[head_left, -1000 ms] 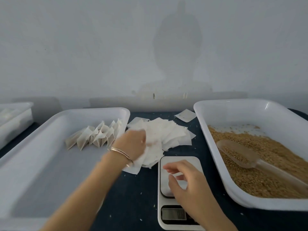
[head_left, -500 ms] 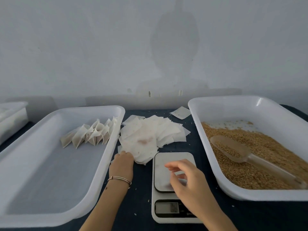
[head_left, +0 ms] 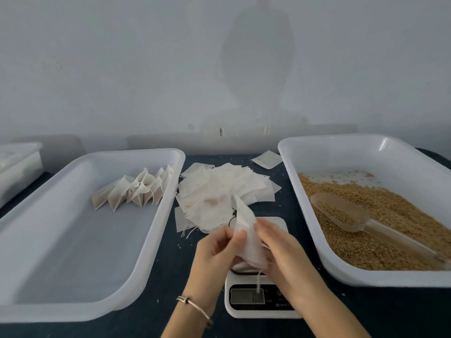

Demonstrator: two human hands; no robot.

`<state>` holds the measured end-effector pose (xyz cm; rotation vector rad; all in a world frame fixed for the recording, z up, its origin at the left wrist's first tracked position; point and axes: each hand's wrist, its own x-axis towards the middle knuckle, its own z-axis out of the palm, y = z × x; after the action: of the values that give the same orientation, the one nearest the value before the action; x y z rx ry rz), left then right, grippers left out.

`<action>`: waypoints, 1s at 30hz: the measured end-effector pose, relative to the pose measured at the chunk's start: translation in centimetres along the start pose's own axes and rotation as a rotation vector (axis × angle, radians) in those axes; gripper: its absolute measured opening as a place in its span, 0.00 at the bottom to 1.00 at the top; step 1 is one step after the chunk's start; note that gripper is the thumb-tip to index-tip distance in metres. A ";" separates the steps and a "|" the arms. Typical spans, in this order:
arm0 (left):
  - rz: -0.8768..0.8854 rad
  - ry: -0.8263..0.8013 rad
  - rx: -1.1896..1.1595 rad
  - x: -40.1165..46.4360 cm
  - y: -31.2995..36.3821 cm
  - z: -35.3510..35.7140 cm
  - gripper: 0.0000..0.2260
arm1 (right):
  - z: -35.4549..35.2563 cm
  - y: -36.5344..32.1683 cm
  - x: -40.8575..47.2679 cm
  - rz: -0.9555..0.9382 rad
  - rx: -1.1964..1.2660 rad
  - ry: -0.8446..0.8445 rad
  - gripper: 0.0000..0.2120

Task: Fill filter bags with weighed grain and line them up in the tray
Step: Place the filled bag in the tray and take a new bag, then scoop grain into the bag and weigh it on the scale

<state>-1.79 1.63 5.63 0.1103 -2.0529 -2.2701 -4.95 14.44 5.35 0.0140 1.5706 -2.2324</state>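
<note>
Both the left hand (head_left: 216,250) and the right hand (head_left: 284,250) pinch one empty filter bag (head_left: 247,236) with curled fingers, just above the scale (head_left: 260,301), between the two trays.

A dark table (head_left: 156,272) carries two white trays (head_left: 156,215) (head_left: 307,206), a scale (head_left: 261,311), loose filter bags (head_left: 219,191), and a left-edge container (head_left: 19,164).

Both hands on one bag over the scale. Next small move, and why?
Probably spread the empty filter bag open: left hand and right hand pinch it above the scale, it looks flat, and the scoop lies untouched in the grain.
</note>
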 end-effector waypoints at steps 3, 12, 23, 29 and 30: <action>-0.006 0.012 -0.053 -0.4 -0.4 0.3 0.12 | -0.7 0.0 -0.1 -0.050 0.063 0.058 0.14; 0.096 0.096 0.155 0.6 1.8 0.5 0.14 | -1.1 0.2 -0.6 -0.216 -0.239 0.154 0.05; 0.341 0.413 0.464 -0.3 0.0 1.4 0.14 | -0.9 0.3 -1.4 -0.195 -0.325 0.205 0.15; 0.693 -0.085 1.065 -2.3 0.8 0.9 0.12 | -1.0 0.0 -0.9 -0.224 -0.370 0.263 0.09; 0.696 -0.089 1.076 -2.3 0.8 0.8 0.12 | -1.0 -0.1 -0.9 -0.220 -0.378 0.262 0.07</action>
<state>0.43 2.64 6.47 -0.5506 -2.5398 -0.6766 -4.37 15.68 5.27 0.0278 2.2136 -2.1187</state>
